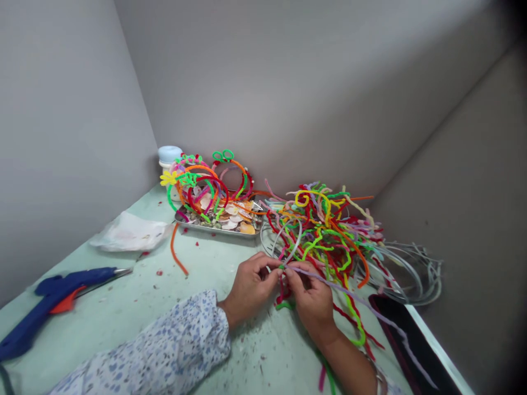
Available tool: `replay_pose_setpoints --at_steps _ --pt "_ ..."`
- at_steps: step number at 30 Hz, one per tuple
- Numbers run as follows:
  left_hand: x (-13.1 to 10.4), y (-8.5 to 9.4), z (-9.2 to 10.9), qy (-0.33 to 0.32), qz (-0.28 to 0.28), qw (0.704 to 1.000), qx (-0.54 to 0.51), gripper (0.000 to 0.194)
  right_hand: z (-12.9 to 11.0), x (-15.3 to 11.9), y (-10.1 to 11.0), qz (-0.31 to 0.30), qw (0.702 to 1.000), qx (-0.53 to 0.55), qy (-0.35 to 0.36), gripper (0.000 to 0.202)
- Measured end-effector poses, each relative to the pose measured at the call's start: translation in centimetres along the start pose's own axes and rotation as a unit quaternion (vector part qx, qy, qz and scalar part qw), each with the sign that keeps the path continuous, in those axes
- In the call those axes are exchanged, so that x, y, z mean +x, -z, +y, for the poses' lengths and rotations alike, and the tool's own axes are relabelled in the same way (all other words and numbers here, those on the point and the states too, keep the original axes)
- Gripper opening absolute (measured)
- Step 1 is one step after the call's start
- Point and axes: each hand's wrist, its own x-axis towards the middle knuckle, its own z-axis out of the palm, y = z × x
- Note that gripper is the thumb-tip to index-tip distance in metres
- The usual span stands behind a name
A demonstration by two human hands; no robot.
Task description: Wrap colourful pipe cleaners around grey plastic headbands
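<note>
Near the table's middle, my left hand (256, 285) is closed in a pinch on a small pipe-cleaner piece with green and red parts. Touching the same spot from the right, my right hand (310, 296) pinches a long lilac pipe cleaner (370, 308), which trails across my wrist to the lower right. A pale hoop (297, 241) rises just behind my fingertips. Behind and right of my hands lies a tangled pile of colourful pipe cleaners (329, 247). The exact joint between my fingers is too small to make out.
A metal tray (218, 229) holds shells and decorated hoops, with a blue-lidded jar (169, 155) behind. On the left lie a plastic bag (130, 235) and a blue glue gun (53, 302). Pale hoops (415, 274) and a dark phone-like object (405, 334) are at right.
</note>
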Motion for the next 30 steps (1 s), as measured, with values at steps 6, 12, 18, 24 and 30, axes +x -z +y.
replay_pose_setpoints --at_steps 6,12,18,24,30 --pt "0.0 0.0 0.2 -0.016 0.008 1.0 0.02 0.015 -0.1 -0.1 0.1 -0.001 0.997 -0.062 0.036 0.012" --pt "0.0 0.1 0.6 -0.027 0.006 0.998 0.059 0.016 -1.0 0.1 0.3 0.0 0.992 -0.105 0.077 0.009" --pt "-0.1 0.1 0.7 -0.054 0.011 0.993 0.101 0.016 -1.2 0.1 0.5 -0.002 0.98 -0.147 0.136 0.008" --pt "-0.1 0.2 0.4 -0.075 -0.015 0.988 0.131 0.019 -0.9 0.0 0.8 -0.02 0.973 -0.165 0.158 0.013" --pt "-0.1 0.3 0.2 -0.084 -0.044 0.981 0.168 0.022 -0.8 0.3 0.8 -0.029 0.972 -0.166 0.161 0.015"
